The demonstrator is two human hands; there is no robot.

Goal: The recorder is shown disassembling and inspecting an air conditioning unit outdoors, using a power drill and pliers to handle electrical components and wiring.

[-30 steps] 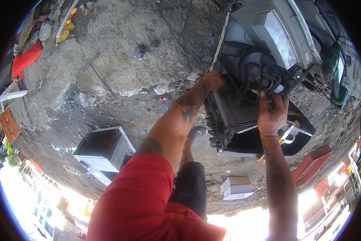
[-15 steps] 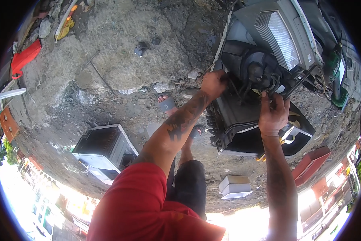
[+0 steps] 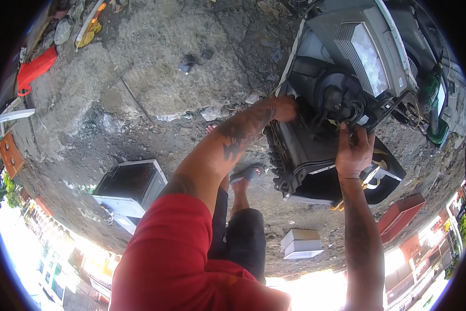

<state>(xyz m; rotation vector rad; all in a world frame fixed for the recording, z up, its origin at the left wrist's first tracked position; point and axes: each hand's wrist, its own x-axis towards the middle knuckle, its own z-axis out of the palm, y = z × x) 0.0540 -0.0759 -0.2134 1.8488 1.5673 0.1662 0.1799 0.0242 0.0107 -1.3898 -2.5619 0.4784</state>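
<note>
A dismantled grey appliance (image 3: 393,46) with a translucent ribbed panel (image 3: 358,52) is at the upper right. Against it sits a bulky black machine part (image 3: 336,96) with curved tubing, above a black casing (image 3: 308,147). My left hand (image 3: 286,108) is bent in at the left side of the machine part, fingers curled and their tips hidden. From below, my right hand (image 3: 355,150) reaches its lower edge with thumb and fingers bent close together. What either hand pinches is too small or hidden to make out.
A green power drill (image 3: 434,93) stands at the far right. On the rough ground lie a thin metal rod (image 3: 134,96) and small dark pieces (image 3: 187,63). A dark-topped box-like unit (image 3: 129,181), a pale box (image 3: 301,243) and a reddish box (image 3: 400,217) surround my feet.
My left hand has pushed slightly right and further in beside the black machine part, and its forearm has turned flatter. My right hand stays nearly in place. My feet have shifted.
</note>
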